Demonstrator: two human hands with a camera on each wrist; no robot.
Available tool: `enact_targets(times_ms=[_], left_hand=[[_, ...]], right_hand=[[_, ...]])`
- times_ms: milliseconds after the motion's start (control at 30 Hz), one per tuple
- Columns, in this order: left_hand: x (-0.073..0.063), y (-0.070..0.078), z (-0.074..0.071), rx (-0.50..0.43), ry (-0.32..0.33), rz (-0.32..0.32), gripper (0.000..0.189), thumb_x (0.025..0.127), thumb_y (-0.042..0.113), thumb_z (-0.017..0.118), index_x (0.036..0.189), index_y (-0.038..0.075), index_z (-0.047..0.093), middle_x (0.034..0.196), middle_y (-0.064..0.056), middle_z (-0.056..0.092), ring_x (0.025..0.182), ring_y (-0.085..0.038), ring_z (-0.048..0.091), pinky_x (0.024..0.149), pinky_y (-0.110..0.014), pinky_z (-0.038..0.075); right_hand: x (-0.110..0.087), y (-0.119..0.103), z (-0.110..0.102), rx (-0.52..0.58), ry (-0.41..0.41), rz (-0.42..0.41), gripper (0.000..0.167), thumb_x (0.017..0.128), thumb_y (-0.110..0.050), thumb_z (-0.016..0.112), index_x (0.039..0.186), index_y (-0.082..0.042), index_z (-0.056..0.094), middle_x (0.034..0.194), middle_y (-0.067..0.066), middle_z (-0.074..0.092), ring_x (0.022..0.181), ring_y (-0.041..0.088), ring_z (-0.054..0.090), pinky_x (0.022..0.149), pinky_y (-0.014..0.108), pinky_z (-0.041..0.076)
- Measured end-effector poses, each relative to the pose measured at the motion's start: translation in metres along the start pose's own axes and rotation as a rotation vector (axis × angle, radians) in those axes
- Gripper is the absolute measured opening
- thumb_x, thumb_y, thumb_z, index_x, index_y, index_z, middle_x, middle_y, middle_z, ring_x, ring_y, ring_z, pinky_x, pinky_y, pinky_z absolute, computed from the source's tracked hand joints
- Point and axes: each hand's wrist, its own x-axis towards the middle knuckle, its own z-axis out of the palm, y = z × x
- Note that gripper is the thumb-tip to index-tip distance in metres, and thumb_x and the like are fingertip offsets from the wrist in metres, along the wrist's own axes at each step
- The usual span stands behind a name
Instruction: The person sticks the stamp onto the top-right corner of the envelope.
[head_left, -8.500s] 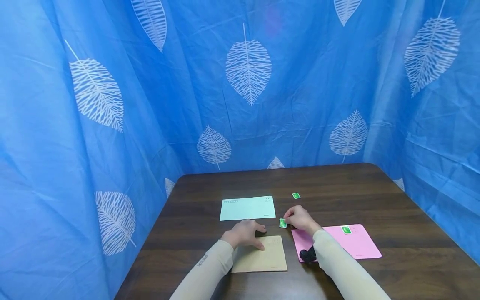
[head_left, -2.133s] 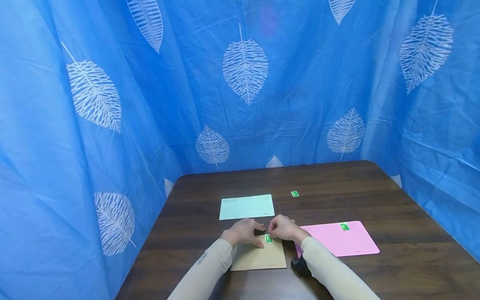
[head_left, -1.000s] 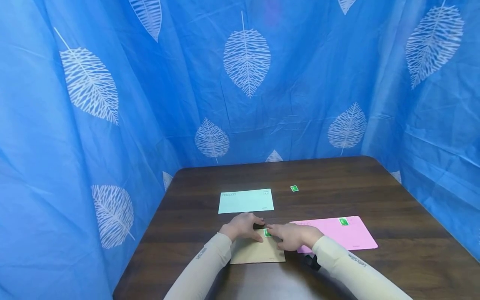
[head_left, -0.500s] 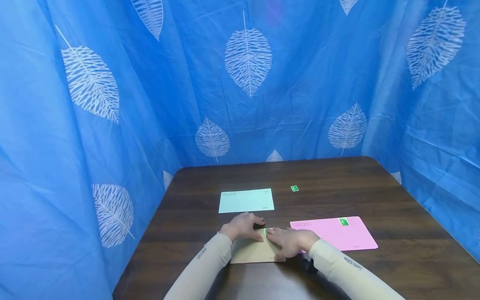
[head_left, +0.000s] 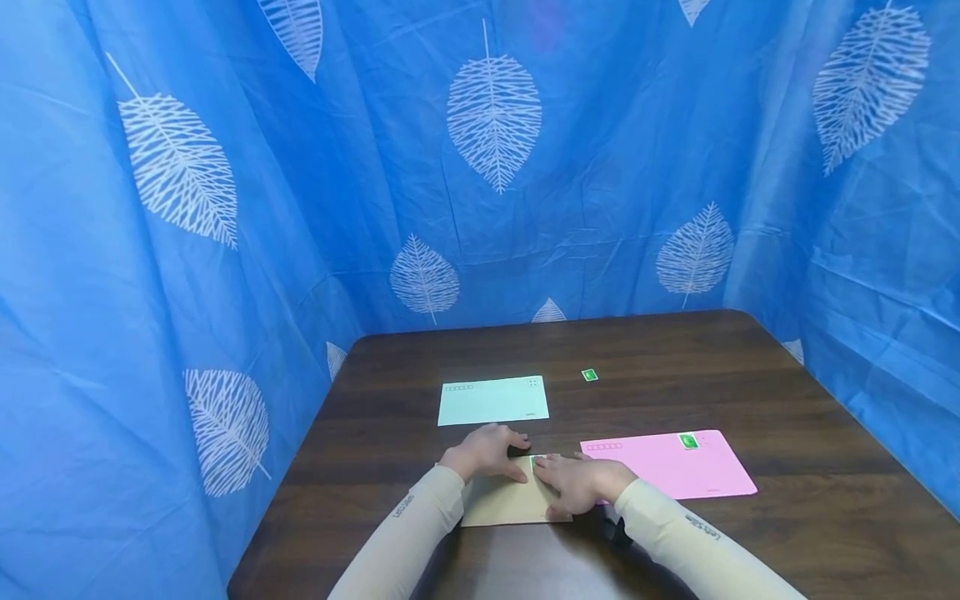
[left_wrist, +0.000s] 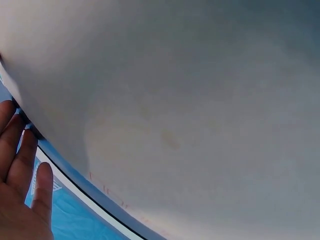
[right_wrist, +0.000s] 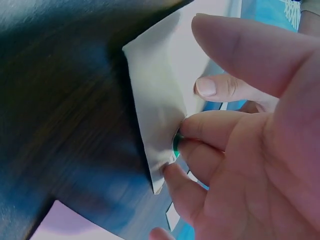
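My left hand [head_left: 486, 452] rests on the left part of a tan envelope [head_left: 510, 504], thumb spread toward its middle. In the left wrist view, the left hand [left_wrist: 22, 185] shows straight fingers beside the pale, blurred envelope [left_wrist: 175, 125]. My right hand [head_left: 581, 483] presses the envelope's upper right corner with extended fingers. Under those fingertips lies a green stamp [head_left: 532, 462], mostly covered. From the right wrist, only a green edge of the stamp [right_wrist: 176, 143] peeks out between the right hand's [right_wrist: 240, 135] fingertips and the envelope [right_wrist: 152, 90].
A mint-green envelope [head_left: 491, 402] lies farther back on the dark wooden table [head_left: 420, 354]. One loose green stamp [head_left: 589, 375] is to its right. A pink envelope [head_left: 675, 467] bearing a green stamp [head_left: 688, 441] lies at the right. Blue leaf-patterned curtains [head_left: 585, 167] surround the table.
My right hand has brought a green stamp from the table onto the tan envelope's upper right corner. It has gone from pinching the stamp to pressing it with extended fingers. The left hand has stayed put.
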Motion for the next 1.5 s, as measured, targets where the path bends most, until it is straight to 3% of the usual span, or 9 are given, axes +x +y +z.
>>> enact_targets(times_ms=[533, 767, 1067, 1500], left_hand=[[-0.0002, 0.0028, -0.0004, -0.010, -0.017, -0.036, 0.059, 0.077, 0.043, 0.085, 0.130, 0.024, 0.069, 0.140, 0.008, 0.062, 0.132, -0.016, 0.057, 0.108, -0.031, 0.047], [-0.0005, 0.0027, -0.0001, -0.005, -0.008, -0.022, 0.059, 0.076, 0.043, 0.086, 0.129, 0.023, 0.069, 0.140, 0.008, 0.063, 0.131, -0.016, 0.057, 0.107, -0.030, 0.047], [-0.0003, -0.0009, 0.0035, 0.001, 0.003, -0.008, 0.060, 0.076, 0.046, 0.085, 0.129, 0.024, 0.069, 0.140, 0.008, 0.062, 0.131, -0.015, 0.057, 0.107, -0.029, 0.047], [-0.0013, -0.0022, 0.0010, 0.000, 0.006, 0.006, 0.060, 0.076, 0.044, 0.086, 0.129, 0.023, 0.069, 0.140, 0.007, 0.063, 0.131, -0.015, 0.058, 0.107, -0.029, 0.047]], right_hand=[[0.0004, 0.0014, 0.0020, -0.001, 0.012, 0.012, 0.070, 0.088, -0.040, 0.073, 0.147, -0.011, 0.049, 0.159, 0.003, 0.042, 0.150, 0.022, 0.034, 0.120, 0.056, 0.029], [-0.0007, 0.0012, 0.0014, 0.002, 0.028, 0.002, 0.069, 0.087, -0.038, 0.074, 0.146, -0.011, 0.050, 0.158, 0.004, 0.044, 0.148, 0.022, 0.038, 0.119, 0.055, 0.031], [-0.0008, 0.0014, -0.0003, 0.034, 0.026, -0.002, 0.069, 0.088, -0.036, 0.074, 0.147, -0.009, 0.049, 0.157, 0.006, 0.045, 0.145, 0.021, 0.043, 0.119, 0.040, 0.035], [0.0010, 0.0002, -0.0007, 0.059, 0.044, -0.005, 0.067, 0.089, -0.034, 0.074, 0.146, -0.008, 0.050, 0.157, 0.006, 0.045, 0.144, 0.022, 0.044, 0.118, 0.041, 0.037]])
